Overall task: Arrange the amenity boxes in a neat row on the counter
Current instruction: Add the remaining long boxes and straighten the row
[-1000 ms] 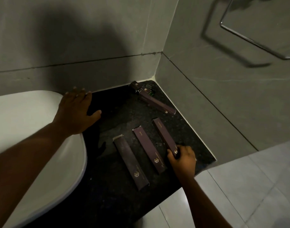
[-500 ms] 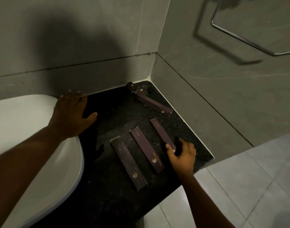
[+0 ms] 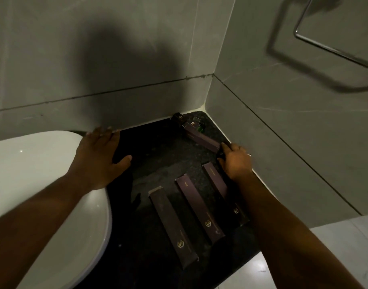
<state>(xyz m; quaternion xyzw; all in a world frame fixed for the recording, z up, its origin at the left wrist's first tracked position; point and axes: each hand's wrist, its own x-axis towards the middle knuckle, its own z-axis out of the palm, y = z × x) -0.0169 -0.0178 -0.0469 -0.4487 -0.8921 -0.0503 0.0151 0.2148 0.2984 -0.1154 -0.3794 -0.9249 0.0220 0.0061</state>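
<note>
Three long dark purple amenity boxes lie side by side on the black counter: the left box, the middle box and the right box, partly under my right forearm. A fourth long box lies slanted toward the back corner. My right hand has its fingers closed on that box's near end. Small dark boxes and a green item sit in the corner. My left hand rests flat, fingers spread, on the basin's rim.
A white basin fills the left side. Grey tiled walls close the counter at the back and right. A chrome towel ring hangs on the right wall. Pale floor tiles show beyond the counter's front edge.
My right hand left the near end of the right box and moved back to the slanted fourth box, closing on its near end. The left hand stayed on the basin.
</note>
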